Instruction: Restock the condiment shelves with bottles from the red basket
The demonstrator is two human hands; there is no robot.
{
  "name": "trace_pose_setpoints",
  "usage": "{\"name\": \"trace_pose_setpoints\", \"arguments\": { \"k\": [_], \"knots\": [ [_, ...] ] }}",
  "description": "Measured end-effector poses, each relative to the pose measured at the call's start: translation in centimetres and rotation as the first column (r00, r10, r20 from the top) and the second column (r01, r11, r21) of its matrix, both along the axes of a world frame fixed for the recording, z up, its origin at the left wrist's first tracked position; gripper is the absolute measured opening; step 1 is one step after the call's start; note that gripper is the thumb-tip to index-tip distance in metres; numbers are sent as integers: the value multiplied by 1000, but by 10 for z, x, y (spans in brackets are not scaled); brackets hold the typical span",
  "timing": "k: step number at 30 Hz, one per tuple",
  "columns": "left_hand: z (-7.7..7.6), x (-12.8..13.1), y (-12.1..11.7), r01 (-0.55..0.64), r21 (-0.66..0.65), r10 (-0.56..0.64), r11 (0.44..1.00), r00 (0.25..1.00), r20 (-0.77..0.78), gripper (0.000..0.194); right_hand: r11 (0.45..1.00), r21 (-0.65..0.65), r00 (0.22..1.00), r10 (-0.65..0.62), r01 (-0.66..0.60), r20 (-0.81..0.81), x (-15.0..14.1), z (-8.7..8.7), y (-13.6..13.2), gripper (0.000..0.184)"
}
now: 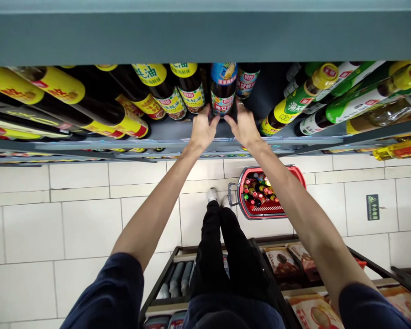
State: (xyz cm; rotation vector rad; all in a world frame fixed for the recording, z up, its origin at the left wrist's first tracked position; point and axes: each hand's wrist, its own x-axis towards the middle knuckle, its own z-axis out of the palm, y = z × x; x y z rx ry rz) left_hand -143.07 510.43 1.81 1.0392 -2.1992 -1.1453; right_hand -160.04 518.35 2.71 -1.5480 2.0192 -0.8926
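A dark oyster sauce bottle [223,93] with a blue neck label stands upright at the front of the shelf. My left hand [203,128] is at the left of its base, thumb in front and fingers reaching in beside it. On the other side, my right hand [244,122] mirrors this, with its thumb by the bottle's lower front edge. Both hands appear closed around the base, though some fingertips are hidden. Just behind to the right is a similar bottle [247,82]. Yellow-labelled oyster sauce bottles [192,89] stand close by my left hand.
Green-and-yellow sauce bottles [287,107] are to the right; large yellow-labelled bottles [65,87] fill the left. An upper shelf edge [205,36] overhangs them. On the tiled floor, a red basket [265,214] holds several small bottles. Behind me is a rack [178,249] with packaged goods.
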Motion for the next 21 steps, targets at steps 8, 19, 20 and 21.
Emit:
{"name": "trace_pose_setpoints", "arguments": {
  "k": [8,19,20,21],
  "knots": [
    [38,50,35,83,-53,-63,995,951,304,13,980,81,979,188,-182,-75,8,29,58,19],
    [37,49,30,-11,14,7,1000,962,274,8,982,65,984,178,-176,-20,7,19,55,12],
    [38,49,31,-12,3,10,1000,959,285,8,983,54,984,179,-178,-22,7,19,56,11],
    [39,49,31,-11,-9,13,1000,956,293,8,983,44,983,182,-180,-28,7,19,58,11]
  ]
}}
